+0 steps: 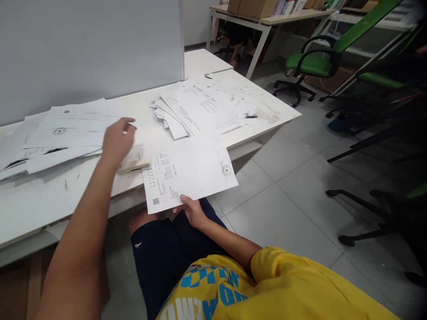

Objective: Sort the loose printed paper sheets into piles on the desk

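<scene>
My right hand [191, 210] grips the near edge of a white printed sheet of paper [196, 171], thumb on top and fingers below. The sheet carries a round stamp, printed lines and a square code, and its far edge reaches over the table edge. My left hand [118, 138] is raised over the table, fingers slightly bent with a gap between them, holding nothing visible. Just below it lies a long beige object [134, 166], perhaps a stapler, partly hidden by my wrist. A stack of stamped papers [71, 129] lies left of that hand.
A fanned pile of papers [200, 106] covers the right part of the white table [283, 113]. A grey partition [90, 44] rises behind. Green office chairs [310, 64] stand on the tiled floor to the right, and a cardboard box [256, 8] sits on another desk.
</scene>
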Motion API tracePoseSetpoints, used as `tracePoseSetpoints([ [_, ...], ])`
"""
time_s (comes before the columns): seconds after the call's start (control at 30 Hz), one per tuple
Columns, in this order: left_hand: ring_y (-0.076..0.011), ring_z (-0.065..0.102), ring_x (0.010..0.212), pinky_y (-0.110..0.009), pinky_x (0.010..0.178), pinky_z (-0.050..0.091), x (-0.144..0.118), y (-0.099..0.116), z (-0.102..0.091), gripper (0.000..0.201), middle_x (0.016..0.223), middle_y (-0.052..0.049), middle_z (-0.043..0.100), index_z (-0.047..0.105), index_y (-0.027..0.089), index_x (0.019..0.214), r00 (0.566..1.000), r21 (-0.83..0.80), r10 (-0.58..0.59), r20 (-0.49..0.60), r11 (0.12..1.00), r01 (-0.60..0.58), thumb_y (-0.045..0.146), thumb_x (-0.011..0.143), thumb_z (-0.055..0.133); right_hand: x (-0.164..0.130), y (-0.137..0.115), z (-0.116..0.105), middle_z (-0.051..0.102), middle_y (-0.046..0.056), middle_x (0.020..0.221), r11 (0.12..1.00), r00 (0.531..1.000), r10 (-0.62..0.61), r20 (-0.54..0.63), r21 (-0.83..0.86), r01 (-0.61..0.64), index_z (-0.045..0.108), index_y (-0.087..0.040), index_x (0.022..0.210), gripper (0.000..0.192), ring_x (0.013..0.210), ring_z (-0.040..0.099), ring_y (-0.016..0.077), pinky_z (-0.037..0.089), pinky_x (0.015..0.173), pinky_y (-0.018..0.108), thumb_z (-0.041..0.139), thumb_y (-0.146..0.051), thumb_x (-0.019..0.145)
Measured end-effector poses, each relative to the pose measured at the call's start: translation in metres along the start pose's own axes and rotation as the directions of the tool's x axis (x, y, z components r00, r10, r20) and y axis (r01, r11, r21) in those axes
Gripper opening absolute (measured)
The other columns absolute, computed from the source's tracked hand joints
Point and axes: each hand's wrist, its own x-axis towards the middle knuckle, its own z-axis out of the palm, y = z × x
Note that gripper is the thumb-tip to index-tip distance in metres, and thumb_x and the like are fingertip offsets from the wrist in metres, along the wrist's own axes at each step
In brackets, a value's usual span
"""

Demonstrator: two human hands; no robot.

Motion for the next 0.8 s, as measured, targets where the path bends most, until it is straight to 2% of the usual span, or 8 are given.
tracePoseSetpoints([
  [0.07,-0.0288,0.059,0.118,-0.050,0.101,0.047,-0.003,0.023,0.008,0.042,0.124,-0.008,0.068,0.059,0.021,0.132,0.995,0.203,-0.010,0.100,0.979,-0.011,0.027,0.093,0.043,-0.001,-0.001,0.000,0.058,0.001,0.050,0.999,0.999,0.036,0.025,0.009,-0.036,0.062,-0.019,0.060,0.037,0.054,0.059,0.0185,0.058,0.071,0.037,0.066,-0.053,0.075],
  [0.13,-0.0337,0.054,0.124,-0.052,0.101,0.045,-0.004,0.034,0.022,0.048,0.133,-0.012,0.063,0.055,0.019,0.138,0.987,0.304,-0.059,0.152,0.952,0.010,0.030,0.093,0.041,-0.001,-0.003,0.000,0.057,0.002,0.048,0.997,0.997,0.068,0.040,0.020,-0.069,0.062,-0.019,0.060,0.035,0.055,0.059,0.0187,0.057,0.070,0.036,0.066,-0.050,0.075],
  [0.27,-0.0373,0.046,0.133,-0.055,0.110,0.037,-0.008,0.029,0.045,0.054,0.138,-0.019,0.058,0.052,0.009,0.142,0.972,0.384,-0.085,0.219,0.924,-0.006,0.029,0.094,0.034,-0.001,-0.003,0.003,0.061,0.002,0.052,0.991,0.992,0.120,0.045,0.056,-0.122,0.065,-0.018,0.065,0.031,0.049,0.056,0.0167,0.054,0.060,0.033,0.068,-0.047,0.073],
  [0.37,-0.0384,0.038,0.141,-0.057,0.116,0.029,-0.013,0.023,0.052,0.057,0.142,-0.021,0.055,0.049,0.006,0.143,0.967,0.408,-0.094,0.237,0.913,-0.011,0.028,0.095,0.029,-0.001,-0.001,0.003,0.063,0.002,0.054,0.987,0.988,0.139,0.063,0.069,-0.143,0.066,-0.017,0.066,0.031,0.046,0.054,0.0154,0.052,0.054,0.032,0.068,-0.048,0.072],
  [0.47,-0.0385,0.030,0.147,-0.057,0.120,0.024,-0.017,0.023,0.054,0.058,0.147,-0.018,0.052,0.046,0.008,0.147,0.972,0.413,-0.080,0.219,0.911,-0.018,0.030,0.097,0.027,-0.001,0.002,0.002,0.062,0.002,0.053,0.987,0.987,0.139,0.080,0.066,-0.144,0.067,-0.017,0.067,0.032,0.046,0.055,0.0158,0.053,0.054,0.032,0.067,-0.048,0.074],
  [0.6,-0.0398,0.029,0.147,-0.056,0.120,0.024,-0.021,0.024,0.057,0.057,0.144,-0.019,0.055,0.047,0.005,0.145,0.985,0.420,-0.040,0.166,0.907,-0.034,0.029,0.097,0.028,-0.003,0.009,0.002,0.063,0.003,0.051,0.991,0.989,0.125,0.083,0.040,-0.128,0.069,-0.016,0.069,0.034,0.049,0.058,0.0168,0.055,0.059,0.032,0.065,-0.048,0.078],
  [0.67,-0.0404,0.030,0.146,-0.056,0.119,0.025,-0.025,0.025,0.057,0.055,0.139,-0.020,0.058,0.049,0.004,0.142,0.994,0.435,0.013,0.113,0.899,-0.061,0.029,0.097,0.029,-0.004,0.014,0.004,0.064,0.003,0.054,0.992,0.992,0.112,0.066,0.047,-0.115,0.071,-0.015,0.072,0.035,0.051,0.059,0.0174,0.057,0.062,0.033,0.065,-0.048,0.080],
  [0.8,-0.0376,0.036,0.144,-0.053,0.116,0.032,-0.031,0.025,0.057,0.049,0.128,-0.018,0.064,0.056,0.009,0.136,0.996,0.454,0.087,0.003,0.888,-0.079,0.029,0.097,0.032,-0.002,0.020,0.011,0.065,0.005,0.055,0.992,0.993,0.115,-0.015,0.056,-0.114,0.070,-0.016,0.070,0.039,0.054,0.062,0.0209,0.058,0.063,0.037,0.066,-0.053,0.082],
])
